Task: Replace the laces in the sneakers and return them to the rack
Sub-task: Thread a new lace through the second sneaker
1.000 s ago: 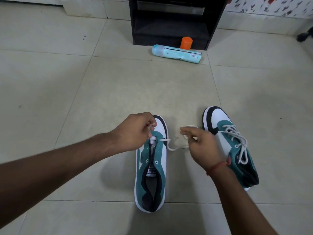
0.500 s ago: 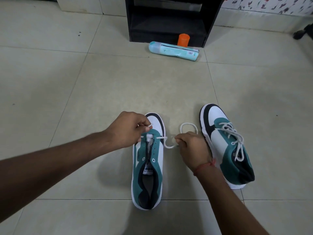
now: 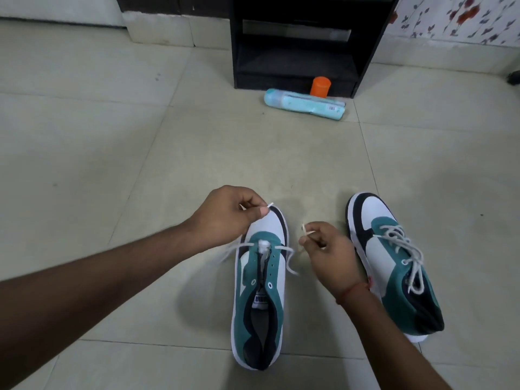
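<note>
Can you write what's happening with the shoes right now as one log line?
step: lacing | left hand: pinches lace end | right hand: pinches other end | lace: through front eyelets of near sneaker | other sneaker: laced

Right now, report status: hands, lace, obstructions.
Left hand and right hand each pinch a lace end. Lace through bottom eyelets only of near sneaker. Nothing blocking.

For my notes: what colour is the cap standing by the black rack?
Orange cap, clearest in the head view, beside the rack.
</note>
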